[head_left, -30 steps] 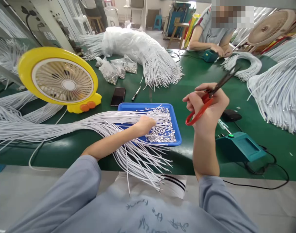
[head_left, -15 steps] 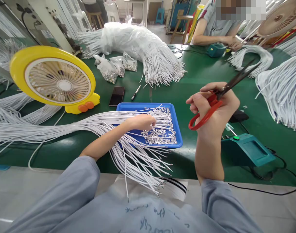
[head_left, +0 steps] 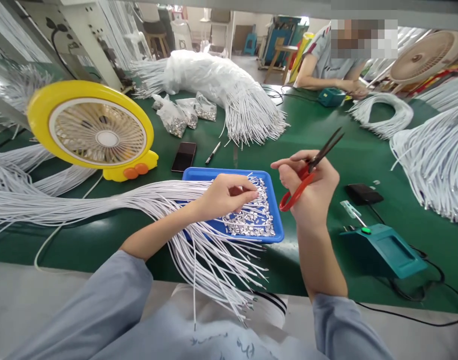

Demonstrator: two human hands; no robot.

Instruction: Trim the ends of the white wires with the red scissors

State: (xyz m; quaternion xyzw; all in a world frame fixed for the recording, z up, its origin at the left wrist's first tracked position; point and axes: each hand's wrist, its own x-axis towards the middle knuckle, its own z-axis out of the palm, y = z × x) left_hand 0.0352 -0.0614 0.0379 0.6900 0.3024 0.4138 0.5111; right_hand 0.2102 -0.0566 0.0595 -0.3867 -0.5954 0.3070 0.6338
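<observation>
My right hand [head_left: 310,186] is closed round red-handled scissors [head_left: 307,169], blades pointing up and to the right, just right of a blue tray [head_left: 271,185]. My left hand [head_left: 223,194] hovers over the tray with its fingertips pinched on the white cords [head_left: 101,200] that fan across it from the left. Small metal clips [head_left: 251,222] lie heaped in the tray. Loose cord ends [head_left: 221,260] hang over the table's near edge.
A yellow desk fan [head_left: 90,131] stands at the left, a phone [head_left: 184,156] and pen [head_left: 213,152] behind the tray. A teal device [head_left: 382,247] with a cable sits at the right. Big cord bundles [head_left: 229,90] lie behind and at right. Another person [head_left: 334,65] works at the far side.
My right hand has moved left and down toward the tray with the scissors. My left hand has lifted slightly and pinched the cords above the tray.
</observation>
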